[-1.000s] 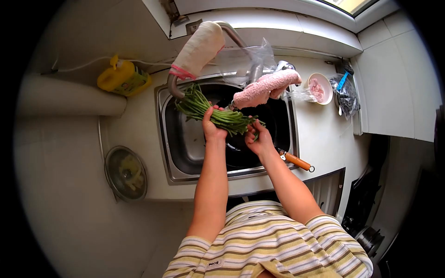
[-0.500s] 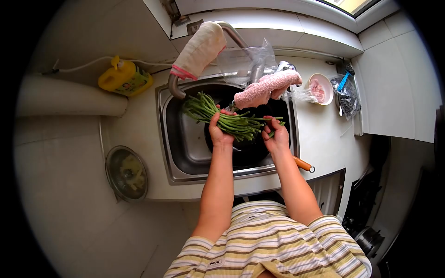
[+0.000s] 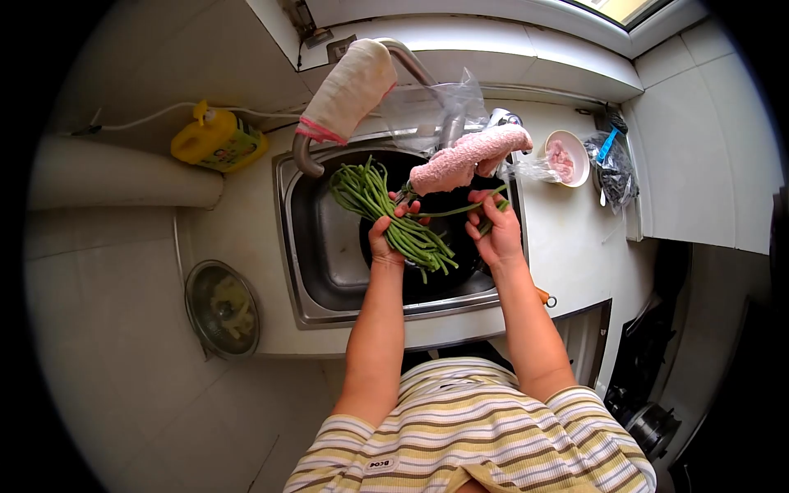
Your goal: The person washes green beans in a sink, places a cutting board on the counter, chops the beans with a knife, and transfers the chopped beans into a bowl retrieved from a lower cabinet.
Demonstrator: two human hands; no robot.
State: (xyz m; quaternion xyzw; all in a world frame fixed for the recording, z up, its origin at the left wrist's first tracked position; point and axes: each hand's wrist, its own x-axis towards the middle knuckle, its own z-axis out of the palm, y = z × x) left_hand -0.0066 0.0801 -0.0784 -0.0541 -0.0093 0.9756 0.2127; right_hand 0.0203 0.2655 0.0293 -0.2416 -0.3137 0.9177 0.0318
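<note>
My left hand (image 3: 386, 238) is wrapped around a bunch of long green beans (image 3: 362, 191), held over the sink (image 3: 301, 279). The bunch slants, its thicker end at upper left and the loose tips hanging at lower right. To the right, my right hand (image 3: 501, 237) is closed on a few beans, with short green ends showing between the fingers. One long bean (image 3: 452, 213) stretches from the bunch across to my right fingers. Under both hands sits a dark round pan (image 3: 448, 281) in the sink, its orange handle (image 3: 542, 295) poking out past the right rim.
A curved faucet (image 3: 307, 156) wears a cloth sleeve (image 3: 349, 90). A pink cloth (image 3: 468, 160) hangs over the sink's back. Yellow bottle (image 3: 220, 141) stands back left; a bowl of pale pink meat (image 3: 580, 148) is right. A metal bowl (image 3: 197, 308) sits lower left.
My hands have moved apart slightly, the right one shifting right. One long bean is now drawn out of the bunch between them. The bunch's loose tips hang lower than before.
</note>
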